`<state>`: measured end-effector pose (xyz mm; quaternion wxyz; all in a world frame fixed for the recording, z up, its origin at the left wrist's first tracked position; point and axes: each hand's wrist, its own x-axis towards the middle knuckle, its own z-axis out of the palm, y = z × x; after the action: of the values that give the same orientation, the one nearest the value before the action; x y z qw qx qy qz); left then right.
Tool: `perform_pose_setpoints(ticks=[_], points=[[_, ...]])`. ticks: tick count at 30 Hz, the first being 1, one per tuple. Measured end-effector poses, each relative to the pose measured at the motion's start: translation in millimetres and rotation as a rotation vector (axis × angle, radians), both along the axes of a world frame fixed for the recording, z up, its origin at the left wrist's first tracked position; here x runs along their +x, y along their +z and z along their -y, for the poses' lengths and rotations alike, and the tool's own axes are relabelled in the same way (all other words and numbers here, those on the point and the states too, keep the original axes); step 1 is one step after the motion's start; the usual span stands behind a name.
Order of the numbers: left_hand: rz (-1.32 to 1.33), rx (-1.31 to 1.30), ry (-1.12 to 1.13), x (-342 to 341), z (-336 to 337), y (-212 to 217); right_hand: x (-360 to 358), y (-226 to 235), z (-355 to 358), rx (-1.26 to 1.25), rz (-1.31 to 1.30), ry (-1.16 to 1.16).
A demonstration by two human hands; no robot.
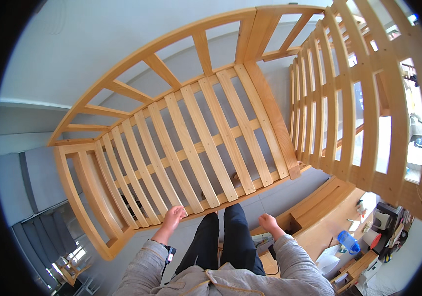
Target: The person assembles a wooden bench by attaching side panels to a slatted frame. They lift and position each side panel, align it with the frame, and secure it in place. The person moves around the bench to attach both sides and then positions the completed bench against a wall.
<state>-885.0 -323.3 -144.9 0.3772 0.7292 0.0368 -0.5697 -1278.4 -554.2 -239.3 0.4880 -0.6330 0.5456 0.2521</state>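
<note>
The person stands over a pale wooden cot frame (pixel 211 123) that fills most of the room, its slatted base (pixel 196 143) tilted up toward the wall at twelve o'clock and sloping down to the near edge at about six o'clock. The left hand (pixel 174 215) sits right on that near edge, at roughly seven o'clock from the centre, fingers curled over the end of one slat and the front rail, so it is clamped on the frame. The right hand (pixel 268 223), at about five o'clock, hangs just clear of the frame's lower right corner, loosely closed into a soft fist with nothing in it that I can see. Between the two hands the person's dark trousers (pixel 226 237) point down toward the grey floor. A barred side panel (pixel 349 108) stands upright at three o'clock, and a curved rail with spindles (pixel 137 74) arches over at ten to eleven o'clock. Down at four o'clock lies a flat wooden board (pixel 319 207), and beyond it a blue bottle (pixel 348 241) among small clutter.
</note>
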Motion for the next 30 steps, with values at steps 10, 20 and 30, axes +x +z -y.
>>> perform_pose_setpoints(ticks=[10,20,30], points=[[0.116,-0.232,0.074,25,-12,102,-82,136,-1,-0.147,0.167,-0.524],[0.412,-0.289,0.209,16,-58,124,-29,206,-27,0.120,0.211,0.184],[0.384,-0.390,0.384,-23,-38,123,-50,229,89,-0.079,0.213,-0.037]])
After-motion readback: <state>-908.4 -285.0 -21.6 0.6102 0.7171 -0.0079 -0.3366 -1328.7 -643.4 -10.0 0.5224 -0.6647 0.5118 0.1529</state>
